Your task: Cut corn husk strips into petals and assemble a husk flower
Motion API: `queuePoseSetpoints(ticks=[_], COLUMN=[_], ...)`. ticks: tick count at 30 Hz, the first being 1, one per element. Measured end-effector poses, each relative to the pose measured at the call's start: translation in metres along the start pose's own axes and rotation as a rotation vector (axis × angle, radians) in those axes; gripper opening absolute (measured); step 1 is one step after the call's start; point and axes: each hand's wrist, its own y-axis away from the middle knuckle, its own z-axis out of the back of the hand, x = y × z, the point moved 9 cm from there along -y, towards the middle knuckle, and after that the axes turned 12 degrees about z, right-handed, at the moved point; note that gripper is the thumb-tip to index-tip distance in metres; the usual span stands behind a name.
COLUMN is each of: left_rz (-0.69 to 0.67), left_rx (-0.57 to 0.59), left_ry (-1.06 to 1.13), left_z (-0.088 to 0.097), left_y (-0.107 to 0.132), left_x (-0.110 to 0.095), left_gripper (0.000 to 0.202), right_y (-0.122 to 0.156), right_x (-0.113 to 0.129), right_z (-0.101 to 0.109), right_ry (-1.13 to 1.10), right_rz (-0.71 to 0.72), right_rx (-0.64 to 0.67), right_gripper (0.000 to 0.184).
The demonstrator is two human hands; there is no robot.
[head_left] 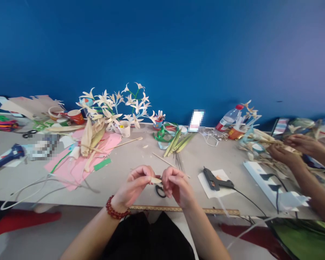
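Between the fingertips of my left hand is a small pale corn-husk petal, pinched at one end and pointing right. My right hand is curled closed close to the petal's tip; whether it grips anything is hidden. A black scissor handle loop shows just below and between the hands, and I cannot tell whether it lies on the table or touches my right fingers. Beyond the hands lie thin wires, a thin stick and green husk strips.
A black glue gun rests on white paper at right, beside a power strip. Another person's hands work at far right. Pink paper with dried husks lies left. White husk flowers stand behind in cups.
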Motion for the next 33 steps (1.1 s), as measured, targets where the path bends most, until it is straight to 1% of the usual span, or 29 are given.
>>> queuePoseSetpoints(ticks=[3,5,9,13,15,18,20,22,26,28,29,33], left_rz=[0.007,0.012,0.025,0.042,0.051,0.060,0.061,0.063,0.081,0.086,0.085,0.055], left_rx=[-0.039,-0.046,-0.028,-0.099,-0.084,-0.023,-0.006,-0.015,-0.077,-0.098,-0.093,-0.005], left_ry=[-0.046,-0.060,-0.132,-0.267,-0.214,-0.042,0.017,0.009,-0.132,-0.154,-0.133,-0.009], left_z=[0.003,0.003,-0.003,-0.001,-0.001,-0.002,-0.002,-0.002,-0.004,-0.004,-0.004,-0.008], left_y=[0.000,0.000,0.000,0.000,-0.001,-0.003,-0.003,-0.003,-0.001,-0.001,-0.001,-0.001], left_x=[0.002,0.003,0.001,-0.001,0.000,0.003,0.003,0.002,0.003,0.004,0.005,0.005], left_gripper=[0.010,0.008,0.009,0.011,0.011,0.010,0.011,0.011,0.011,0.009,0.009,0.012], right_y=[0.004,0.006,0.004,0.002,0.003,0.003,0.003,0.003,0.003,0.002,0.002,0.000], right_x=[0.003,0.004,0.003,0.002,0.002,0.002,0.003,0.002,-0.002,-0.003,-0.003,-0.003], right_z=[-0.006,-0.007,-0.008,-0.010,-0.010,-0.008,-0.005,-0.002,-0.002,-0.003,-0.003,-0.005], right_ry=[0.192,0.272,0.310,0.372,0.340,0.136,0.038,0.041,0.112,0.101,0.075,-0.072], right_rz=[0.018,0.029,0.014,-0.005,-0.012,0.005,0.025,0.017,-0.015,-0.009,-0.006,0.000], right_rx=[0.039,0.035,0.037,0.063,0.064,0.039,0.012,0.003,0.003,-0.004,-0.003,-0.008], right_gripper=[0.018,0.019,0.020,0.019,0.017,0.015,0.016,0.016,0.016,0.016,0.016,0.017])
